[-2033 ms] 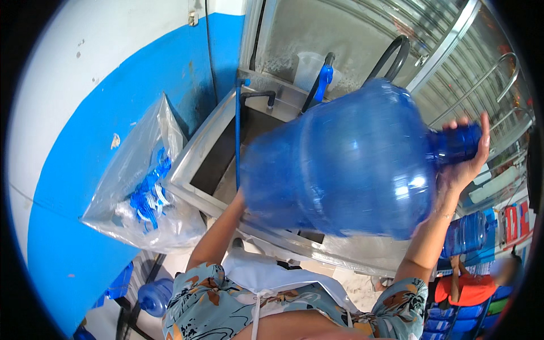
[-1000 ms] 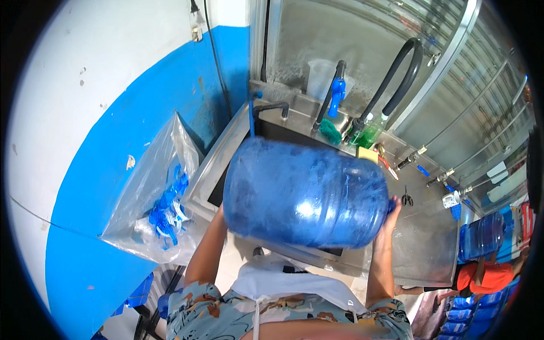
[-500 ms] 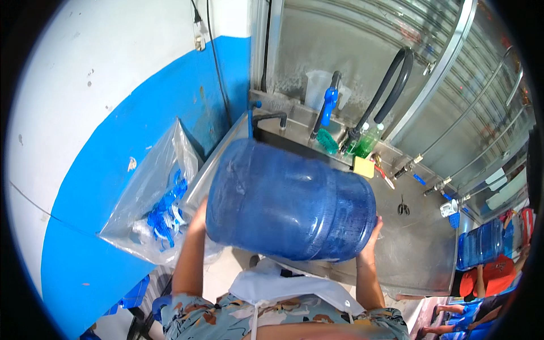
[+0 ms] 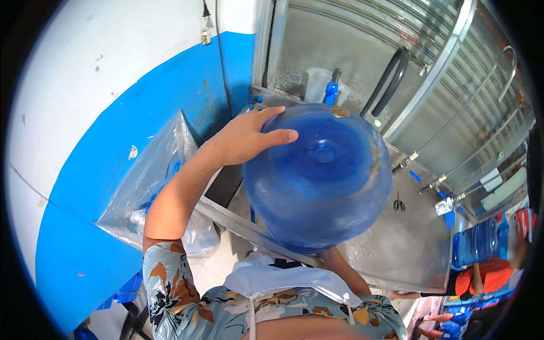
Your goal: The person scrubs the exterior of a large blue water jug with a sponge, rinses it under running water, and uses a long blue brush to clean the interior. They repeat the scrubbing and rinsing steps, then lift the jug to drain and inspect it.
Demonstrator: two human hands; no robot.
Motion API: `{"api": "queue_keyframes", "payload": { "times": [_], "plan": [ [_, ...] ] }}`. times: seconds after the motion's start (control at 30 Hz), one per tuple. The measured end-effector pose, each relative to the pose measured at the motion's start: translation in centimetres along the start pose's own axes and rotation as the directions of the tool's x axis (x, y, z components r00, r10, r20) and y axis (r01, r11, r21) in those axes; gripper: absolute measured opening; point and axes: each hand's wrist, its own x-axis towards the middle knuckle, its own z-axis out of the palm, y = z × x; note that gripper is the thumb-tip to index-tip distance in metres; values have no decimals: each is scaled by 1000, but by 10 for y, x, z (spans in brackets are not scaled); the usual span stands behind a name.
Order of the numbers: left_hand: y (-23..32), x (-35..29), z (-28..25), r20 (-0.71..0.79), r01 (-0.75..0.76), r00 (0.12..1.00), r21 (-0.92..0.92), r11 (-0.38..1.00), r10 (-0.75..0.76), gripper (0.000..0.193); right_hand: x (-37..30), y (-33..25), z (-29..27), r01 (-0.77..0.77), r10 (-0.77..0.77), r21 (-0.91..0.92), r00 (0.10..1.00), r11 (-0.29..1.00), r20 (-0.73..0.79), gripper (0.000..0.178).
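A large translucent blue water jug (image 4: 326, 192) is held up in front of me over the steel sink counter, its round base turned up toward me. My left hand (image 4: 249, 136) grips the jug's upper left side, with the thumb lying across the base and the fingers over the edge. My right forearm (image 4: 347, 273) reaches under the jug from the near side; the jug hides that hand and its fingers. The jug's neck is out of sight, facing away below.
The steel counter (image 4: 391, 249) carries black scissors (image 4: 399, 202). Behind the jug are a blue-handled tap (image 4: 331, 92), a black hose (image 4: 391, 79) and a clear pitcher (image 4: 317, 85). A plastic bag (image 4: 153, 175) hangs left. Another person in red (image 4: 487, 276) is beside a blue jug (image 4: 475, 242).
The jug has turned from lying sideways to base-up toward me. My left hand has moved up onto its upper left side; my right hand has gone from its right end to beneath it, hidden.
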Motion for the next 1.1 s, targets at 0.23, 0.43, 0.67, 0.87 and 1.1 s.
{"api": "queue_keyframes", "payload": {
  "times": [0.23, 0.43, 0.67, 0.87, 1.1],
  "plan": [
    [21, 26, 9, 49, -299, 944, -292, 909, 326, 57, 0, -16, 6, 68, -68, -2, 996, 998, -51, 52],
    [50, 53, 18, -109, -554, 822, -381, 740, 559, 57, -10, -59, 6, 201, -199, 1, 971, 980, -135, 52],
    [85, 90, 20, -147, -575, 786, -531, 623, 600, 61, -15, -114, 12, 348, -353, -56, 918, 936, -180, 52],
    [104, 87, 13, -143, -568, 737, -660, 491, 661, 64, -13, -136, 20, 414, -426, -100, 881, 905, -207, 52],
    [88, 104, 26, -114, -707, 629, -495, 506, 769, 63, -28, -82, 4, 329, -330, -54, 897, 943, -294, 52]
  ]
}}
